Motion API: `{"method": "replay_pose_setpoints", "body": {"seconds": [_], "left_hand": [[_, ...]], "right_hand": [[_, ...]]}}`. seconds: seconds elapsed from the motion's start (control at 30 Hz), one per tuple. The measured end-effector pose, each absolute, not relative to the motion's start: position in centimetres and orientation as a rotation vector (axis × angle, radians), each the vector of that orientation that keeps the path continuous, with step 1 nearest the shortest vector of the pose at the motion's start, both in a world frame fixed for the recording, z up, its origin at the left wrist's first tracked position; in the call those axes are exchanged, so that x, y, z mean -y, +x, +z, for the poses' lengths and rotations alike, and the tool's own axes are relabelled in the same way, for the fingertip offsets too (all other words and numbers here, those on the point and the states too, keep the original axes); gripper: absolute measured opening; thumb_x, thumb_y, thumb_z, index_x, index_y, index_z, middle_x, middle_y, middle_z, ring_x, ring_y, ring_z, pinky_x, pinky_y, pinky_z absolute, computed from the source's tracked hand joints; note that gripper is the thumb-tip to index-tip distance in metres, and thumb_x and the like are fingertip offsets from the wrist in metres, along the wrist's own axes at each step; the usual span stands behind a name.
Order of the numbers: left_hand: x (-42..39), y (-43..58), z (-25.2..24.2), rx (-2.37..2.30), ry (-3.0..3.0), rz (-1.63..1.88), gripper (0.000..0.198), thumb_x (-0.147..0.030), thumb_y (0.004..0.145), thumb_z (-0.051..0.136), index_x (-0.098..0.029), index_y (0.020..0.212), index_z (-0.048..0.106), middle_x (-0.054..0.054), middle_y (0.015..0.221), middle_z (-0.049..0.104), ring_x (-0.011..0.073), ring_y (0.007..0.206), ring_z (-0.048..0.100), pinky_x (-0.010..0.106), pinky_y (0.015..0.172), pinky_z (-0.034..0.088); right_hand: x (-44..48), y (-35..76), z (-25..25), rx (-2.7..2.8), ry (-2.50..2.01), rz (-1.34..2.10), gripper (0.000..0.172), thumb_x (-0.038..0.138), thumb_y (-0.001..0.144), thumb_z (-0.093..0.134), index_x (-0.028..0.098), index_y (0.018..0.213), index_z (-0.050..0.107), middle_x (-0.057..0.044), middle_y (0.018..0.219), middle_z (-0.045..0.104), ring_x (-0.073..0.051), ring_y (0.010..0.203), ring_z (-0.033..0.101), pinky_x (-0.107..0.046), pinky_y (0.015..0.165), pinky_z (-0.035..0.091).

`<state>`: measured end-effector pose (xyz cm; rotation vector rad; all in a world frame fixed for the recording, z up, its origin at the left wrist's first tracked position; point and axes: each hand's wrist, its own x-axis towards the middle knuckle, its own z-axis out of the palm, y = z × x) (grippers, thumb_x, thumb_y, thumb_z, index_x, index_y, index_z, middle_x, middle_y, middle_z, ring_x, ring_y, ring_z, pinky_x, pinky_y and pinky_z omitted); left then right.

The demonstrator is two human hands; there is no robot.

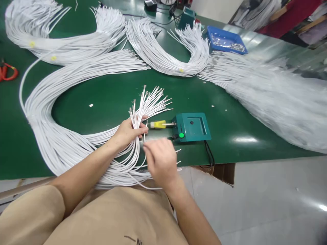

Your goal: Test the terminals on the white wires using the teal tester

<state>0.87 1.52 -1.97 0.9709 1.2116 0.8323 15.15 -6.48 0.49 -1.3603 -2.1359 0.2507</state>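
There are two hands: one left hand (130,132) and one right hand (162,156). I count one blue tray (227,42), one red-handled tool (4,72), one yellow handle (159,124), two green devices (194,134) and three yellow marks (181,70). The white wires (38,110) are too many for counting.

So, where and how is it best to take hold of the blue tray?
Probably by the right rim of the blue tray, coming from the right: white wires crowd its left and near sides. It should stay level, being open-topped with small pieces inside.
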Motion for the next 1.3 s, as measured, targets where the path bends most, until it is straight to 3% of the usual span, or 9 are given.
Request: {"method": "replay_pose_setpoints", "body": {"seconds": [0.3, 0.47, 0.57, 0.7, 0.83, 1.0, 1.17, 1.3], "left_hand": [[-0.1, 0.3, -0.4, -1.113, 0.997, 0.865, 0.036, -0.023, 0.059, 0.081, -0.011, 0.089, 0.066, -0.001, 0.066, 0.063, 0.0076, 0.053, 0.054, 0.018, 0.049, 0.039], [1.1, 0.3, 1.1, -1.101, 0.999, 0.839, 0.030, -0.031, 0.069, 0.076, -0.010, 0.089, 0.067, 0.005, 0.080, 0.068, 0.0123, 0.073, 0.062, 0.021, 0.065, 0.048], [1.4, -0.3, 1.4, -1.160, 1.018, 0.874, 0.031, -0.032, 0.068, 0.077, -0.011, 0.090, 0.070, 0.004, 0.089, 0.067, 0.0113, 0.080, 0.061, 0.020, 0.070, 0.047], [1.9, -1.1, 1.7, -1.215, 1.128, 0.914, 0.033, -0.029, 0.065, 0.079, -0.012, 0.093, 0.071, 0.000, 0.075, 0.063, 0.0072, 0.064, 0.054, 0.017, 0.057, 0.039], [3.4, -1.0, 2.8, -1.307, 1.216, 0.980, 0.039, -0.026, 0.060, 0.081, -0.013, 0.095, 0.070, 0.000, 0.072, 0.064, 0.0103, 0.063, 0.058, 0.020, 0.058, 0.041], [5.8, -0.5, 4.1, -1.218, 1.317, 1.126, 0.025, -0.016, 0.054, 0.080, -0.014, 0.070, 0.062, -0.002, 0.071, 0.060, 0.0112, 0.063, 0.059, 0.024, 0.063, 0.047], [7.5, -0.6, 4.7, -1.194, 1.409, 1.068, 0.029, -0.010, 0.052, 0.078, -0.016, 0.064, 0.052, -0.004, 0.064, 0.058, 0.0106, 0.063, 0.059, 0.023, 0.065, 0.049], [8.3, -0.3, 5.2, -1.215, 1.521, 0.966, 0.033, -0.013, 0.054, 0.080, -0.017, 0.059, 0.048, -0.004, 0.062, 0.058, 0.0122, 0.062, 0.058, 0.026, 0.062, 0.049]], "right_hand": [[10.4, 12.8, -1.4, 2.326, -1.477, 0.099, 0.016, 0.012, 0.089, 0.042, 0.018, 0.078, 0.053, -0.005, 0.075, 0.055, -0.021, 0.073, 0.042, -0.035, 0.065, 0.031], [11.9, 12.1, -1.5, 2.325, -1.610, 0.036, 0.014, 0.011, 0.089, 0.041, 0.016, 0.083, 0.052, -0.007, 0.077, 0.056, -0.023, 0.078, 0.046, -0.035, 0.067, 0.032], [13.0, 11.6, -1.7, 2.317, -1.656, 0.040, 0.013, 0.009, 0.086, 0.043, 0.015, 0.080, 0.052, -0.007, 0.075, 0.057, -0.023, 0.075, 0.048, -0.035, 0.065, 0.033], [14.3, 11.4, -1.4, 2.306, -1.649, 0.164, 0.010, 0.009, 0.082, 0.047, 0.016, 0.077, 0.052, -0.006, 0.069, 0.058, -0.022, 0.069, 0.048, -0.035, 0.063, 0.033], [14.9, 11.3, -0.6, 2.134, -1.631, 0.234, 0.007, 0.014, 0.084, 0.047, 0.017, 0.082, 0.053, -0.005, 0.077, 0.060, -0.021, 0.075, 0.050, -0.033, 0.063, 0.034], [14.5, 12.0, 1.5, 1.764, -1.576, 0.334, 0.017, 0.027, 0.094, 0.040, 0.018, 0.087, 0.054, -0.003, 0.084, 0.060, -0.017, 0.081, 0.052, -0.030, 0.071, 0.038], [12.8, 15.0, 5.0, 1.401, -1.265, 0.618, 0.022, 0.034, 0.091, 0.049, 0.016, 0.104, 0.053, 0.003, 0.076, 0.058, -0.009, 0.073, 0.053, -0.022, 0.071, 0.039], [11.3, 17.5, 7.5, 1.453, -1.089, 0.772, 0.018, 0.030, 0.085, 0.056, 0.013, 0.082, 0.061, 0.005, 0.070, 0.058, -0.006, 0.067, 0.050, -0.020, 0.068, 0.038]]}}
